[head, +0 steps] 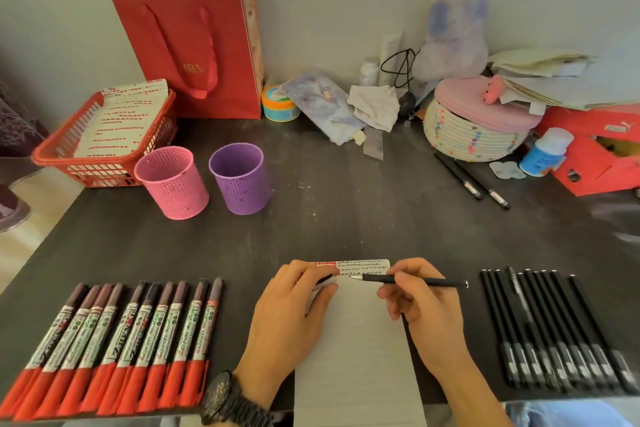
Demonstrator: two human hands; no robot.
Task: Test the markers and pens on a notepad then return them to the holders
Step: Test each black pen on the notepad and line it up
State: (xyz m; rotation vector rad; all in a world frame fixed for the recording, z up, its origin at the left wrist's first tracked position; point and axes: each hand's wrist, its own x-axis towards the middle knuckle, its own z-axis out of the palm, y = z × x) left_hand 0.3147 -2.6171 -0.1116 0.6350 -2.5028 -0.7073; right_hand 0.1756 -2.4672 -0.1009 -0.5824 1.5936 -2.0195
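Step, pen test: right hand [426, 308] pinches black pen [433, 283], nib at notepad [353, 340]; left hand [291, 319] grips apparent cap [327, 281]; recapping likely next.

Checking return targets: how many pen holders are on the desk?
2. The pink holder stands at left, beside the red basket; the purple holder stands just right of it. Both are upright, and none looks hidden.

Notepad [356, 350] between markers [114, 347] on its left and pens [550, 333] on its right, two holders [172, 182] [240, 178] behind the markers
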